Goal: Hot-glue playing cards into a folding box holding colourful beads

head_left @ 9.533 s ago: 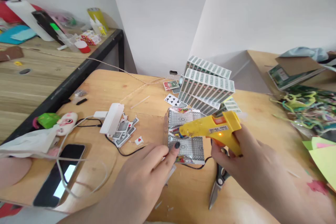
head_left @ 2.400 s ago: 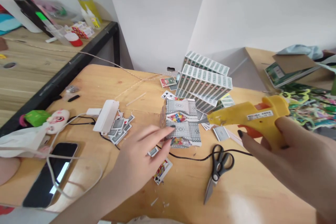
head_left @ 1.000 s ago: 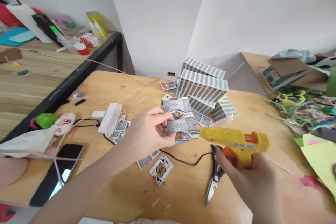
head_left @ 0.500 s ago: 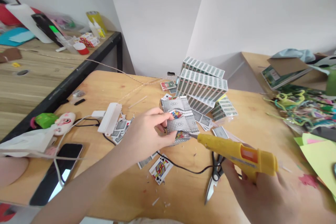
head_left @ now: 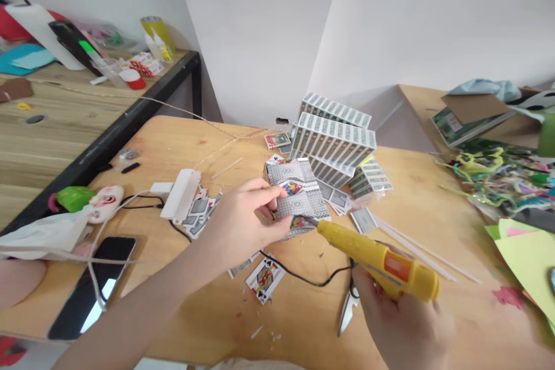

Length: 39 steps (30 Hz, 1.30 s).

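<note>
My left hand (head_left: 247,214) pinches a small construction of playing cards (head_left: 297,193), grey-patterned backs showing, with strips of face-card print between them. Around the yellow glue gun (head_left: 377,257) my right hand (head_left: 403,312) is closed at the handle. The gun's nozzle points left and meets the lower right edge of the card piece. Partly under the right hand lie scissors (head_left: 347,313), blades toward me. A loose face card (head_left: 265,278) rests on the table below the left hand. The gun's black cord runs across the table beneath both hands.
Stacked card boxes (head_left: 333,139) stand at the back. A white power strip (head_left: 181,196), cut cards (head_left: 202,214) and a phone (head_left: 95,286) lie left. Glue sticks (head_left: 420,248) lie right, near colored paper (head_left: 526,260) and a heap of pipe cleaners (head_left: 507,182).
My right hand and the glue gun have shifted left, the nozzle sliding further in along the card piece's lower edge. More of the glue sticks shows. My left hand holds still.
</note>
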### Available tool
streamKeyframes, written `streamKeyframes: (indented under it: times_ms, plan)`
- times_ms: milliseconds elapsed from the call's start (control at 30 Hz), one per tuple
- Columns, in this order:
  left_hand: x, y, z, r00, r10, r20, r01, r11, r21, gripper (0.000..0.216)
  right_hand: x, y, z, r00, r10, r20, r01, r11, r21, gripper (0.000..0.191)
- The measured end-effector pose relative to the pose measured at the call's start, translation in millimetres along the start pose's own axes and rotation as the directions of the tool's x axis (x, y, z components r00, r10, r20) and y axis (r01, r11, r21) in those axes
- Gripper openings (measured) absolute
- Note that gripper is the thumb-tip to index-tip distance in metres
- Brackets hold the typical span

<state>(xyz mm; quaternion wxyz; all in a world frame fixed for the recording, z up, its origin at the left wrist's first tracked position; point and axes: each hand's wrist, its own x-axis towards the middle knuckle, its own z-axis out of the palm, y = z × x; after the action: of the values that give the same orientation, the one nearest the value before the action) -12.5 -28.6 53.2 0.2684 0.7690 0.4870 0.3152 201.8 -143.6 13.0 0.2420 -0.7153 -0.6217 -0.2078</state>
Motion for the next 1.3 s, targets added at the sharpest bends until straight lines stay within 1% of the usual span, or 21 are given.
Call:
streamKeyframes:
  times_ms: [67,167,233,300,433,500,567,667,733,833,1000,1167,1300]
  plan:
    - [-0.7,0.8,-0.2,1.000,0.007,0.005,-0.007,1.000,-0.004,0.022,0.5,-5.1,2.1,0.999,0.036,0.035,-0.037,0.999,0.020,0.019]
    - [-1.5,2.1,0.5,1.000,0.025,-0.004,-0.025,1.000,-0.007,0.021,3.2,-9.2,5.4,0.996,0.035,0.083,-0.039,0.998,0.047,0.021]
    - [-1.4,2.1,1.8,0.999,0.032,-0.024,-0.032,0.999,0.003,0.019,4.2,-8.2,8.1,0.992,0.058,0.113,-0.065,0.996,0.059,0.022]
    - [-0.6,1.0,3.5,0.998,0.039,-0.042,-0.039,0.999,0.007,0.018,3.6,-5.3,10.6,0.990,0.075,0.119,-0.083,0.995,0.062,0.022]
    - [2.4,-2.7,6.0,0.998,0.023,-0.050,-0.025,0.999,-0.028,0.019,0.7,-2.6,13.5,0.982,0.152,0.111,-0.155,0.988,0.017,0.021]
    - [4.0,-3.9,6.7,0.999,0.014,-0.035,-0.016,0.998,-0.053,0.020,0.6,-4.1,14.7,0.979,0.170,0.110,-0.173,0.985,0.016,0.018]
    - [5.1,-4.3,7.0,1.000,0.020,-0.017,-0.021,0.997,-0.074,0.023,1.8,-6.4,16.7,0.981,0.163,0.105,-0.168,0.985,0.037,0.017]
    - [5.3,-3.7,6.5,1.000,0.021,0.006,-0.020,0.996,-0.092,0.026,5.5,-9.9,20.4,0.981,0.171,0.089,-0.179,0.980,0.086,0.022]
    - [4.7,-3.1,5.8,1.000,0.002,0.022,0.000,0.995,-0.100,0.028,8.6,-12.0,22.1,0.978,0.188,0.085,-0.199,0.971,0.136,0.022]
    - [3.9,-3.0,4.7,0.999,-0.015,0.036,0.019,0.994,-0.106,0.028,12.6,-14.6,22.0,0.968,0.217,0.123,-0.239,0.949,0.206,0.023]
    - [4.4,-5.1,4.2,0.998,0.010,0.060,-0.003,0.994,-0.108,0.029,13.8,-16.3,19.1,0.946,0.250,0.207,-0.302,0.910,0.283,0.027]
    - [3.6,-7.2,2.4,0.994,0.011,0.106,0.005,0.988,-0.156,0.033,14.8,-14.7,17.6,0.938,0.263,0.228,-0.326,0.892,0.312,0.030]
    - [3.5,-6.3,-0.8,0.990,0.001,0.142,0.025,0.982,-0.186,0.032,19.0,-15.1,17.2,0.935,0.284,0.210,-0.337,0.898,0.284,0.025]
